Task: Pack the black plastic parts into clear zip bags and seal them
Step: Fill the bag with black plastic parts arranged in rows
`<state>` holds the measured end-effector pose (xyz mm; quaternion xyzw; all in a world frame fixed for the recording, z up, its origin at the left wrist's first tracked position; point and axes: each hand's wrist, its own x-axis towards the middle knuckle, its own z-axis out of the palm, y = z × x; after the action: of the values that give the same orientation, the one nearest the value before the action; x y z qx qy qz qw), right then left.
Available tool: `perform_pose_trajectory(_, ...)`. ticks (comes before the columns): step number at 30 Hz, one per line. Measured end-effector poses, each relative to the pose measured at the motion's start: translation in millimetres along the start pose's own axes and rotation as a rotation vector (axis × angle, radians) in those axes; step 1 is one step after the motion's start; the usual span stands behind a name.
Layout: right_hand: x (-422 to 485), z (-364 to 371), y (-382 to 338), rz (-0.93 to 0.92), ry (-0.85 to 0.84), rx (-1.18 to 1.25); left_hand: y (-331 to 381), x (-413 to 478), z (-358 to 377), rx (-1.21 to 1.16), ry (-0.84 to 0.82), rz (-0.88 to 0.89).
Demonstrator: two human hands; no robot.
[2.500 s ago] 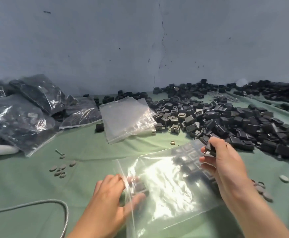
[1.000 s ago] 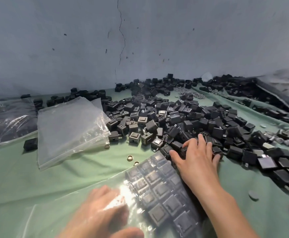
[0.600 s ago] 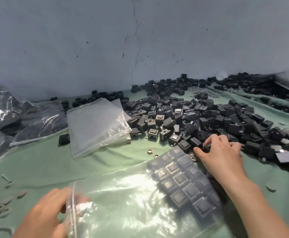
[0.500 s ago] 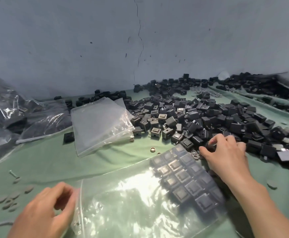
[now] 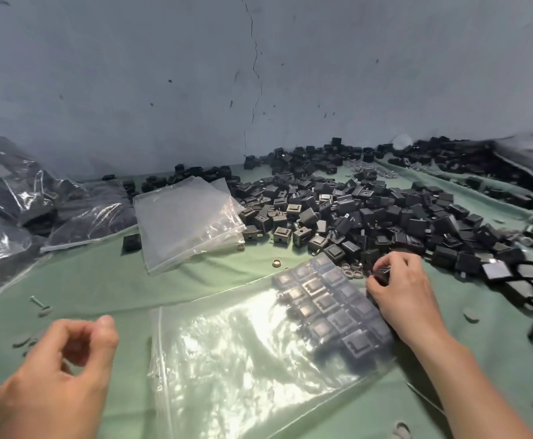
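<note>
My right hand [image 5: 401, 296] pinches a part [image 5: 383, 271] at the pile [image 5: 385, 210] edge; left hand [image 5: 56, 375], fingers [image 5: 105, 334] loosely curled, empty, hovers beside the bag [image 5: 258, 350] near the bench [image 5: 100, 280] front.

I am wearing the only camera on my head, and it is looking forward and down across the green cloth [image 5: 100, 280] toward the grey wall [image 5: 163, 74] at the far side. It is sitting close over the work, so my left hand [image 5: 52, 375] and my right hand [image 5: 404, 299], pinching a black part [image 5: 383, 274], are showing large in the lower wide-angle frame with the clear zip bag [image 5: 243, 350] between them.
</note>
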<state>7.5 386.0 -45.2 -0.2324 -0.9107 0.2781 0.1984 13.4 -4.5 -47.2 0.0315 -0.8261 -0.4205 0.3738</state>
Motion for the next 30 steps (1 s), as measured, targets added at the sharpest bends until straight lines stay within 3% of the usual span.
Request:
perform_pose_trajectory(4,2.4,-3.3,2.3,-0.008,0.039,-0.015,4.4,1.1,-7.6,-0.062,0.022,-0.065)
perform_pose_trajectory(8,17.1,-4.4,3.6,-0.066,-0.028,-0.043,13.2,10.2,-0.4,-0.147,0.002,-0.164)
perform_pose_trajectory(18,45.2,3.9,3.7,-0.083,-0.060,0.023,22.3,30.6,41.9,-0.123,-0.062,-0.156)
perform_pose_trajectory(22,49.9,-11.1,6.2,-0.029,-0.038,0.228,30.8,34.6,52.6,-0.169,-0.075,-0.080)
perform_pose_trajectory(25,41.8,-34.9,-7.4,0.074,-0.057,0.630,47.8,27.8,51.9,-0.157,-0.098,-0.024)
perform_pose_trajectory(27,25.1,-49.1,-29.6,0.102,-0.205,0.934,65.5,18.9,47.3,-0.216,-0.128,0.024)
perform_pose_trajectory(30,-9.5,-50.5,-69.4,0.024,-0.532,1.222,95.2,2.8,35.1,-0.449,-0.339,0.028)
